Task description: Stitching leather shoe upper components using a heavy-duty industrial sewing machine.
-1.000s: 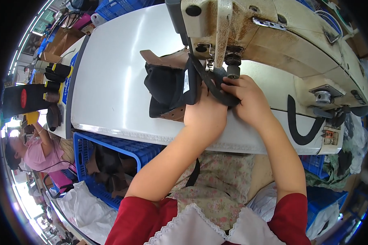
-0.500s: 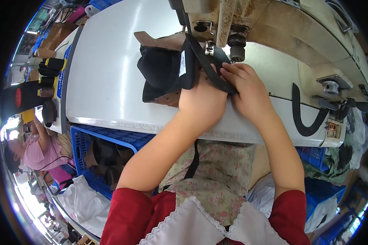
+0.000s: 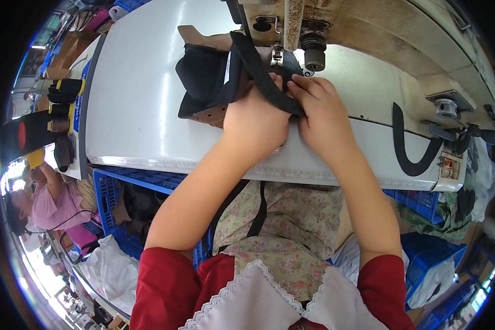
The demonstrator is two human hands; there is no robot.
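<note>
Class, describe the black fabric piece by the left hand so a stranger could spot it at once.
Find the beige sewing machine above the white table. Just left of its presser foot, by the person's left hand, is a bulky black fabric piece. Its brown trim and small white label set it apart from the plain, curved black strip farther right.

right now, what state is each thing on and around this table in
black strap, curved across the left hand
left hand, partly covered, grip hidden
right hand, fingers bent
black-and-tan piece, bunched up
presser foot, height unclear
loose strip, bent into a U
blue crate, holding dark pieces
white bag, crumpled
</note>
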